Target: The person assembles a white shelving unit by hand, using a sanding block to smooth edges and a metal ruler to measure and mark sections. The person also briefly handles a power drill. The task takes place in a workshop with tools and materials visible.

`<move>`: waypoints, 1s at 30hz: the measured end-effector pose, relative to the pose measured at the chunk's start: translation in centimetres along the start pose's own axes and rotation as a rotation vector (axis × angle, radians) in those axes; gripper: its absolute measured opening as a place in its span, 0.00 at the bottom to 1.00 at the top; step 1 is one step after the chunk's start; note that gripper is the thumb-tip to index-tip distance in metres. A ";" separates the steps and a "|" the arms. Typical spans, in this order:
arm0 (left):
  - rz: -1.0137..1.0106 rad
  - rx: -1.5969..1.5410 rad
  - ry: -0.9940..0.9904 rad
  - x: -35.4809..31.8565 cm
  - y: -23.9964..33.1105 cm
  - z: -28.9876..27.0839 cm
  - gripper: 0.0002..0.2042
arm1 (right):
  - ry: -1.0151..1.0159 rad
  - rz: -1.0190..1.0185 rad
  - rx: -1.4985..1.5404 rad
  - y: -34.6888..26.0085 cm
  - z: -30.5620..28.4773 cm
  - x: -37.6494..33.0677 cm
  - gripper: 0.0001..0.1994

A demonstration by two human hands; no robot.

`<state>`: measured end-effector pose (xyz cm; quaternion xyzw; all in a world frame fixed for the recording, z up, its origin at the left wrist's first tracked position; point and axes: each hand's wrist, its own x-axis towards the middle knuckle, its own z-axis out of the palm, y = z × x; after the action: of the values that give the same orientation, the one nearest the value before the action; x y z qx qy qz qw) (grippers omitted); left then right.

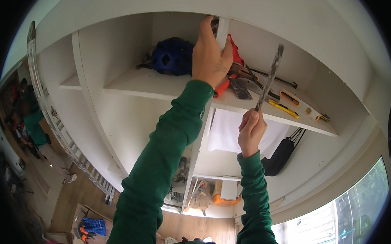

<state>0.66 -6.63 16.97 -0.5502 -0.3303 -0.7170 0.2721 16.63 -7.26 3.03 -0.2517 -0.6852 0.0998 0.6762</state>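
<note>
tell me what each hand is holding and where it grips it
The right hand holds a long flat metal file by its lower end. The left hand grips the white vertical divider near its top.

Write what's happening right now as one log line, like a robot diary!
left hand: raised to vertical divider at shelf top | right hand: gripping long flat tool | shelf: blue helmet, yellow level

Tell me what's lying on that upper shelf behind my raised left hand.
On the upper shelf: a blue helmet, an orange-handled tool, a flat scraper and a yellow level. The left hand and the divider hide whatever lies directly behind them.
</note>
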 end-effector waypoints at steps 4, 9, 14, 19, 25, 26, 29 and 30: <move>0.103 0.125 0.138 -0.1 -0.2 0.0 0.30 | 0.188 -0.050 -0.111 4.5 -0.9 -2.4 0.25; 0.400 0.359 0.331 0.3 0.0 0.1 0.26 | 0.270 0.060 -0.077 7.3 -1.2 -1.1 0.25; 0.514 0.520 0.272 1.4 0.4 -0.3 0.18 | 0.277 0.085 -0.116 9.9 -0.8 -1.4 0.26; 0.707 0.548 0.260 4.1 -0.7 -2.4 0.12 | 0.337 0.069 0.019 12.0 0.2 -1.0 0.28; 0.864 0.518 0.188 5.2 -0.5 -3.2 0.09 | 0.369 0.031 0.004 12.2 0.7 -0.8 0.28; 0.873 0.526 0.180 5.3 -0.3 -3.2 0.09 | 0.372 0.026 0.004 12.2 0.7 -0.9 0.28; 0.902 0.530 0.139 5.7 0.1 -3.4 0.09 | 0.366 0.025 0.010 12.1 0.7 -0.9 0.28; 0.909 0.526 0.125 5.9 0.2 -3.5 0.09 | 0.365 0.022 0.015 12.1 0.7 -0.8 0.27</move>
<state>-2.77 -9.64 22.07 -0.5075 -0.2101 -0.4510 0.7035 18.43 2.85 -3.52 -0.2679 -0.5473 0.0650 0.7902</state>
